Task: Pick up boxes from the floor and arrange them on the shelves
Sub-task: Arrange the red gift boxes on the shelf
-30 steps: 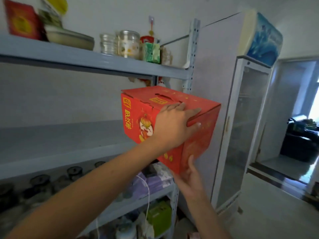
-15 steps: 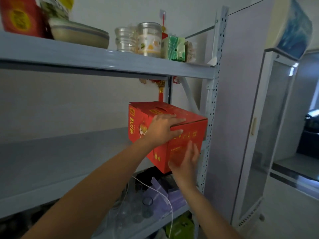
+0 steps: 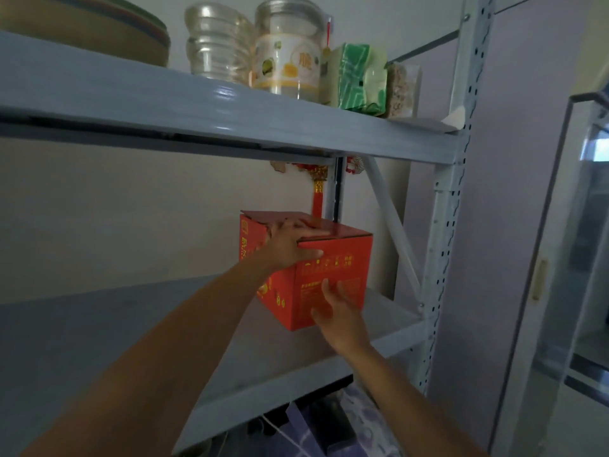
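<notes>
Your two forearms reach up from the bottom of the view toward the red box (image 3: pixel 333 275), which sits on the grey middle shelf (image 3: pixel 138 328) near its right end. Your right hand (image 3: pixel 339 311) is nearest to you: its palm lies flat against the box's front face, low down, fingers spread and pointing up, pressing rather than closing round anything. Your left hand (image 3: pixel 290 245) is just above it, draped over the box's top front-left corner, with fingers laid on the lid and thumb on the face below; it holds that corner in a loose clasp. The box stands upright on the shelf board, turned so one corner points at you, with yellow print on its faces.

Beyond the box, a red hanging ornament (image 3: pixel 318 192) drops down the wall behind it, and the perforated upright post (image 3: pixel 445 225) stands to its right. Above the box, the upper shelf (image 3: pixel 230 110) carries clear glass bowls (image 3: pixel 214 44), a labelled clear jar (image 3: pixel 288 51) and a green packet (image 3: pixel 361 77). Right of the post stands a glass-door cabinet (image 3: pixel 566 258).
</notes>
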